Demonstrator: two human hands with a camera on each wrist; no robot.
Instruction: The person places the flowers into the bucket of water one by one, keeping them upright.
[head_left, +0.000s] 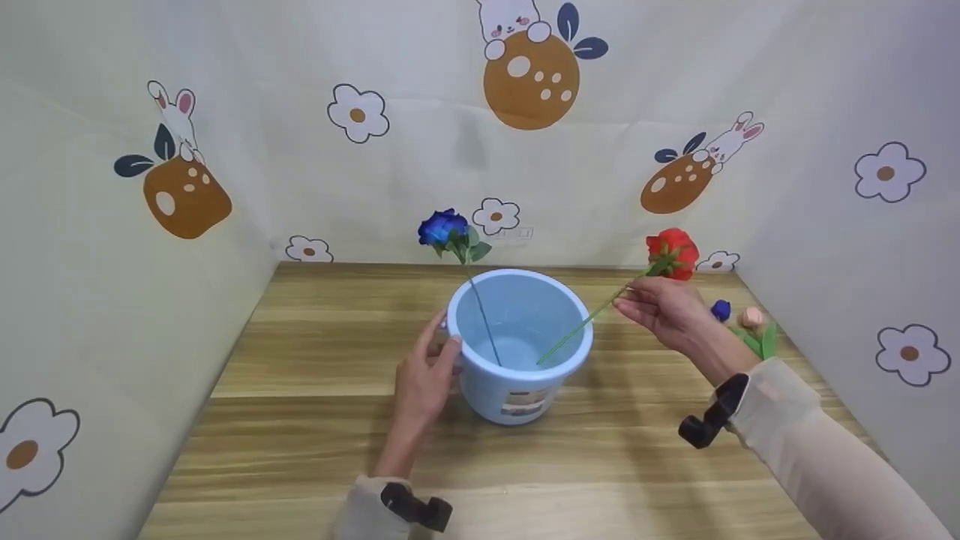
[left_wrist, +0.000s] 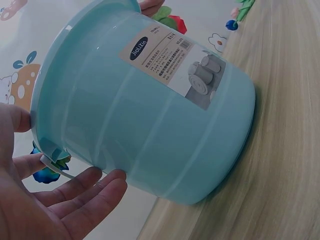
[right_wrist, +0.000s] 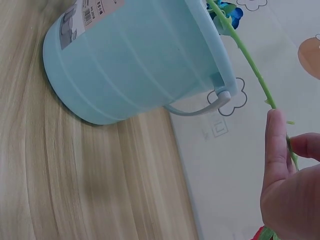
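A light blue plastic bucket (head_left: 491,394) stands upright on the wooden table. My left hand (head_left: 424,379) holds its left side, with the thumb at the rim and the fingers along the outer wall, as the left wrist view shows. Inside leans a blue rose (head_left: 444,227), its thin stem reaching down into the bucket. To the right, my right hand (head_left: 667,311) pinches the green stem of a red rose (head_left: 679,251) just below the flower. The stem's lower end is over the bucket's mouth, slanting inward. In the right wrist view, thumb and fingers meet on the green stem (right_wrist: 250,60).
A small blue flower (head_left: 721,310) and a pale pink flower (head_left: 752,316) with green leaves (head_left: 768,341) lie at the table's right, partly behind my right forearm. Printed fabric walls enclose the wooden table (head_left: 315,420). The bucket's handle (right_wrist: 200,107) hangs down behind it.
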